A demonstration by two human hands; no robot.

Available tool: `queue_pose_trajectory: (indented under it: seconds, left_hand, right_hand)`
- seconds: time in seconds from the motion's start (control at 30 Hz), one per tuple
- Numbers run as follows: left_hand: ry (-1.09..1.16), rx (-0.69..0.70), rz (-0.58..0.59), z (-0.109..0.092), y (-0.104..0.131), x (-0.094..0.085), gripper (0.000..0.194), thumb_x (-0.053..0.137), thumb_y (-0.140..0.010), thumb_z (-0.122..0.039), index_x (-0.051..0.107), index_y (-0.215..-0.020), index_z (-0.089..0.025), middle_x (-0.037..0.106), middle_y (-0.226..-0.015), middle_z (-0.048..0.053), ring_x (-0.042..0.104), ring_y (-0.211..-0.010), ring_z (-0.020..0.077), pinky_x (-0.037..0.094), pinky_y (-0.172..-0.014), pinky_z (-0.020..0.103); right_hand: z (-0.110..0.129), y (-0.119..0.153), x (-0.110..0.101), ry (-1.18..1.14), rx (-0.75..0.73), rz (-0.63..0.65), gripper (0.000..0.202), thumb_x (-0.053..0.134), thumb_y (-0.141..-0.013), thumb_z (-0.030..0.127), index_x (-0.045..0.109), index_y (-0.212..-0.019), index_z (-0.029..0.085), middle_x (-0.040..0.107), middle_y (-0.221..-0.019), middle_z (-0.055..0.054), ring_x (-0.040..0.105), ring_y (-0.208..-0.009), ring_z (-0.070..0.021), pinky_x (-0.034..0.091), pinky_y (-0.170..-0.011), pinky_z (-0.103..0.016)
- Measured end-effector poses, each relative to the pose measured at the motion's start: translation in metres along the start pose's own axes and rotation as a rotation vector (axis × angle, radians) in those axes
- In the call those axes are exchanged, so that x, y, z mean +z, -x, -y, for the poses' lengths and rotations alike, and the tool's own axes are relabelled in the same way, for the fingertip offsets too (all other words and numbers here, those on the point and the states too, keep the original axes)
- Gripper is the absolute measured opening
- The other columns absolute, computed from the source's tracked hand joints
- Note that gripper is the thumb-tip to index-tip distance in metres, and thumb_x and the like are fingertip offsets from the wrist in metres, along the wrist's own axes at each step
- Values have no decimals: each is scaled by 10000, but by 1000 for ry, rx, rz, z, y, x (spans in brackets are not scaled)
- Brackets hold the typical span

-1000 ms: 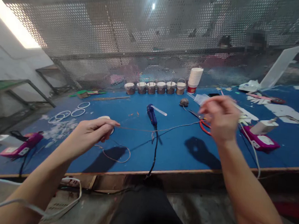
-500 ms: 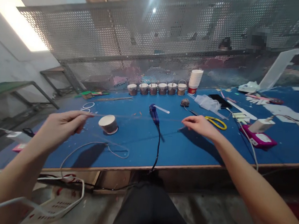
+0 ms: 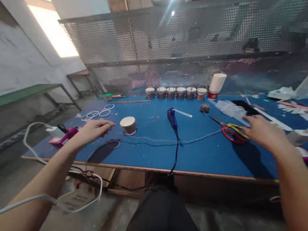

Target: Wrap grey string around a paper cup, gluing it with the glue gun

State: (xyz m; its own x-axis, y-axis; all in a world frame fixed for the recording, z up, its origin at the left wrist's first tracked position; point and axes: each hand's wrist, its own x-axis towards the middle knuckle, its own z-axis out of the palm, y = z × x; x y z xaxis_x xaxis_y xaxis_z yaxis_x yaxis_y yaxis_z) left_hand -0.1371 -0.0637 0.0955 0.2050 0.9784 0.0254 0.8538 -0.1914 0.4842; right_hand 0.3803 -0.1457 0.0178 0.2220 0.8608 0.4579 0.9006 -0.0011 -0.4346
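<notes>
My left hand [image 3: 96,129] is closed in a pinch on a thin pale cord, left of a paper cup [image 3: 128,125]. A loop of cord [image 3: 116,144] hangs below it. The rest of the cord [image 3: 154,140] runs rightward across the blue table to the scissors. At right, my right hand [image 3: 261,131] has its fingertips closed on the handles of scissors [image 3: 233,133], one loop red and one yellow. The blades point to the far left. A blue tool with a black cable [image 3: 172,119] and a translucent stick in it lies midway between my hands.
Several small cups [image 3: 180,93] stand along the back beside a stack of paper cups [image 3: 217,84]. White rings [image 3: 105,113] lie at left. Clear plastic bags [image 3: 230,110], a ball of cord [image 3: 205,108] and a dark phone [image 3: 246,107] are at right. A perforated metal screen [image 3: 161,40] rises behind.
My right hand has let go of the cord and moved right to the scissors, whose red loop now shows. The cord has gone slack onto the table. The view has shifted left.
</notes>
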Motion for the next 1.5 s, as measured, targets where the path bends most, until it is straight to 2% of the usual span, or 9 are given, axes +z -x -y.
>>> queue_pose_trajectory:
  seconds: [0.1, 0.27, 0.37, 0.5, 0.7, 0.9, 1.07, 1.3, 1.5]
  left_hand:
    - [-53, 133, 96, -19, 0, 15, 462, 448, -788, -476, 717, -943, -135, 606, -643, 5, 509, -562, 135, 399, -558, 229]
    - [9, 420, 304, -67, 5, 46, 392, 439, -828, -419, 718, -844, -144, 604, -636, 6, 502, -561, 115, 392, -533, 204]
    - [23, 548, 345, -80, 9, 53, 361, 438, -847, -369, 712, -828, -135, 616, -646, 7, 489, -572, 105, 383, -546, 197]
    - [-2, 501, 319, -59, 9, 40, 331, 465, -837, -363, 704, -815, -134, 592, -618, -6, 444, -544, 92, 364, -527, 192]
    - [16, 292, 338, -24, -5, 27, 348, 500, -798, -412, 708, -837, -136, 557, -564, -15, 448, -498, 94, 357, -492, 202]
    - [95, 412, 443, -60, -9, 52, 372, 491, -831, -442, 710, -860, -142, 528, -559, -18, 470, -512, 99, 371, -497, 204]
    - [103, 439, 454, -59, -7, 52, 371, 489, -838, -439, 710, -857, -141, 504, -540, -27, 445, -495, 92, 344, -477, 201]
    - [71, 220, 366, 0, -11, 33, 365, 544, -788, -472, 708, -804, -146, 477, -507, -39, 403, -476, 86, 327, -480, 204]
    - [97, 214, 305, 3, -13, 36, 354, 539, -771, -461, 729, -806, -165, 454, -481, -41, 416, -480, 100, 323, -489, 214]
  right_hand:
    - [69, 20, 4, -67, 49, 205, 201, 545, -770, 290, 686, -893, 214, 687, -848, -126, 631, -771, -295, 459, -697, -429]
    - [206, 42, 52, -786, -112, 693, 539, 589, -766, 270, 499, -1293, 199, 685, -896, -53, 585, -684, -159, 469, -626, -276]
    - [235, 38, 80, -963, -109, 886, 510, 653, -724, 270, 543, -1214, 180, 674, -782, -15, 565, -601, -133, 463, -583, -255]
    - [197, 30, 71, -926, -10, 811, 239, 604, -772, 380, 636, -795, 144, 512, -554, 37, 440, -475, -86, 355, -471, -218]
    - [129, 33, 33, -732, 211, 501, 277, 643, -723, 451, 644, -727, 175, 552, -583, 10, 468, -502, -110, 375, -488, -246]
    - [206, 35, 71, -1096, 147, 738, 497, 615, -721, 238, 508, -1206, 247, 609, -1205, -75, 572, -567, -93, 496, -599, -277]
    - [230, 32, 82, -977, 48, 853, 134, 631, -756, 287, 661, -873, 229, 587, -606, 27, 481, -487, -106, 406, -512, -240]
    - [129, 26, 36, -518, 165, 427, 297, 597, -734, 461, 685, -735, 178, 541, -547, 8, 468, -509, -133, 337, -482, -257]
    - [65, 21, 15, -123, 224, 138, 157, 574, -751, 332, 666, -708, 213, 682, -770, -87, 617, -756, -260, 432, -682, -357]
